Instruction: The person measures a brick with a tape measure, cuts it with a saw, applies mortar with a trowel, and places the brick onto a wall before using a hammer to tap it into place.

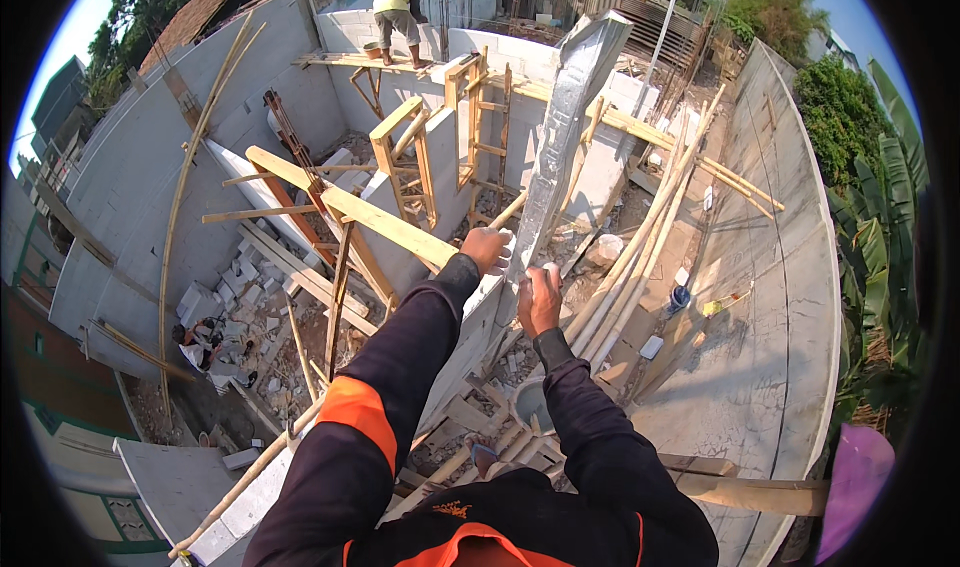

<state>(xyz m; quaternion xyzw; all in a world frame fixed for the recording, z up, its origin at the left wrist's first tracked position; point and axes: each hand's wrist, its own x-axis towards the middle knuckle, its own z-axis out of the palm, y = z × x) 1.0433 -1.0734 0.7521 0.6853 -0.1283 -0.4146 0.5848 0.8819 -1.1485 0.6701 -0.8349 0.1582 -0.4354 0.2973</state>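
Note:
A long, grey, mottled strip, like a dented board or metal piece, rises from just in front of me toward the upper right of the view. My left hand is closed at its lower left edge, with something whitish over the fingers. My right hand, a little lower and to the right, has its fingers curled on the same strip's bottom end. A pale wall top runs beneath my arms. A wooden plank ends close to my left hand.
A person in a yellow shirt bends on planks by the back wall. Wooden frames stand on block walls. Poles lean at the right beside a tall concrete wall. Rubble and a bucket lie below.

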